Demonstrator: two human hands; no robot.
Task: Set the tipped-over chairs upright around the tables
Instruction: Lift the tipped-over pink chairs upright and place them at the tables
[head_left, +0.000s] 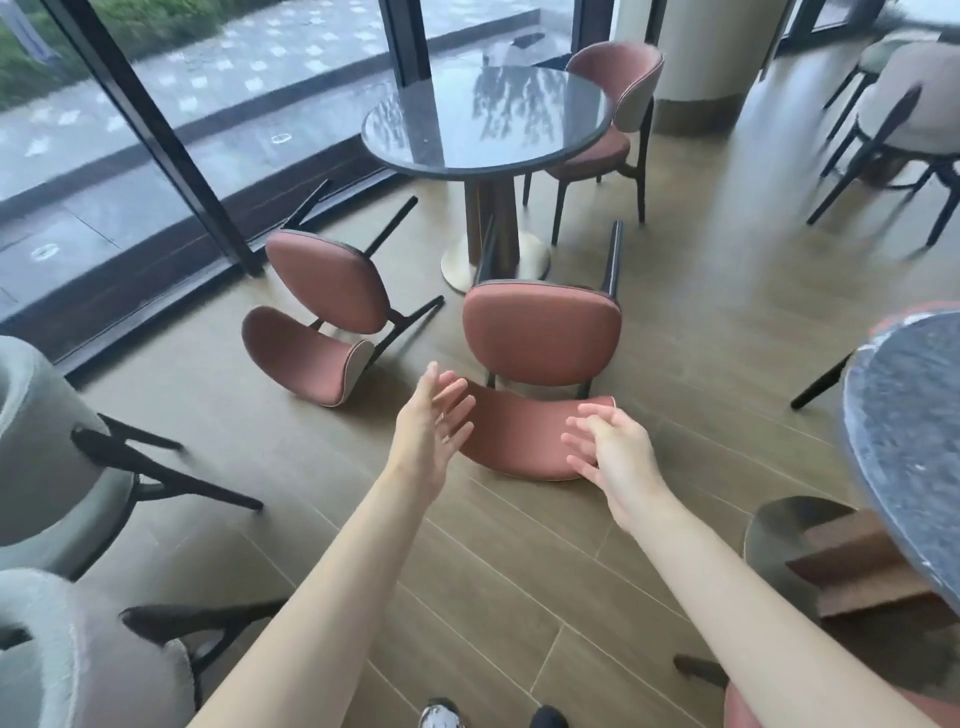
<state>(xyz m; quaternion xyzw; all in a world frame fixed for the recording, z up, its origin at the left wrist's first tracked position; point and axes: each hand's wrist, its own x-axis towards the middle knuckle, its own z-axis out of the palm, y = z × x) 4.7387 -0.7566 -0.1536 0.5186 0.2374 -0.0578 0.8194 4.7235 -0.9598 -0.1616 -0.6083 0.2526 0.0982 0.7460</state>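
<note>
Left hand (434, 421) and right hand (613, 449) both spread-fingered, holding nothing, over tipped red chair (540, 374). Second tipped chair (322, 317) left, by round table (483, 119).

floor (519, 561): wood-look planks
tipped chairs: two pink ones, near chair (540, 379) and left chair (322, 322), lying on their backs
upright: pink chair (613, 114), round bench (483, 119)
left edge: grey chairs (47, 447)
</note>
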